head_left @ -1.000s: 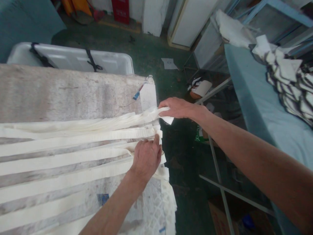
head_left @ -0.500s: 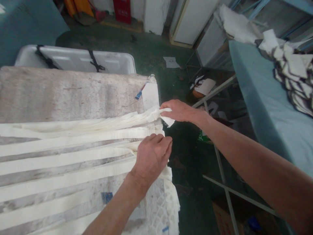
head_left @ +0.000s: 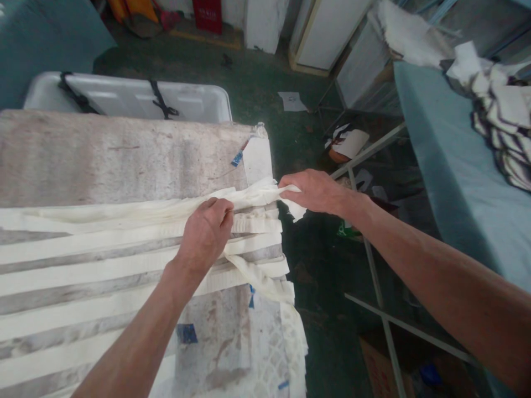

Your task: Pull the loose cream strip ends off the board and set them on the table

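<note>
Cream fabric strips point(head_left: 95, 276) lie side by side in long rows across a worn, stained tabletop. My right hand point(head_left: 313, 190) is closed round the gathered end of the farthest bundle of strips point(head_left: 257, 193), just beyond the table's right edge; a loose end hangs below my fingers. Farther left along the same bundle, my left hand point(head_left: 209, 221) has its fingers curled and pinched at the bundle's near side. Its fingertips are partly hidden. One twisted strip point(head_left: 257, 279) lies loose across the row ends, to the right of my left wrist.
Behind the worktable point(head_left: 136, 160) stands a white tub point(head_left: 194, 99) with black straps. At right, a table with a blue-green cover point(head_left: 431, 138) carries stacked dark-edged pieces point(head_left: 506, 127). A metal frame point(head_left: 375, 276) and a cardboard box point(head_left: 377, 359) are below it. Paper point(head_left: 291, 101) lies on the green floor.
My left hand has moved left and away from me, from the row ends to the far bundle. My right hand has shifted slightly right with the bundle's end. The twisted strip is now uncovered.
</note>
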